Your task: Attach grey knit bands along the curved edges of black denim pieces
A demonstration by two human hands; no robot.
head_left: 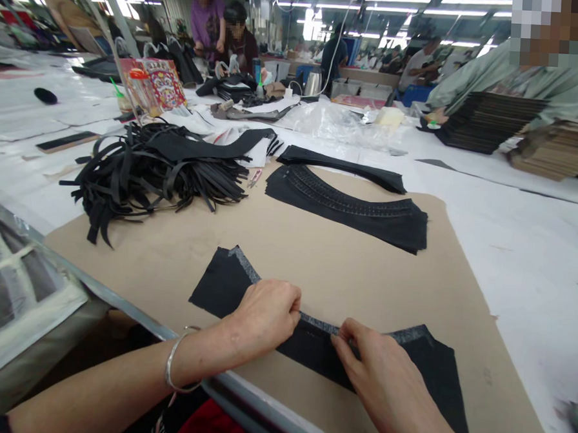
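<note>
Lower centre of frame: 1 curved black piece [220,287] lies flat on brown board [315,269], grey edge band [244,263] along its top. L hand [264,315] & R hand [382,376] both pinch the band mid-length, fingertips close together. Ends look laid; middle seems unfinished. Above: 2 more lots, near stack [357,210] & far stack [344,166]. Upper left: 1 strip pile [150,170].

A garment factory floor: long cutting tables [510,241], stacked black fabric pieces [348,203], workers [519,73] under strip lights.
</note>
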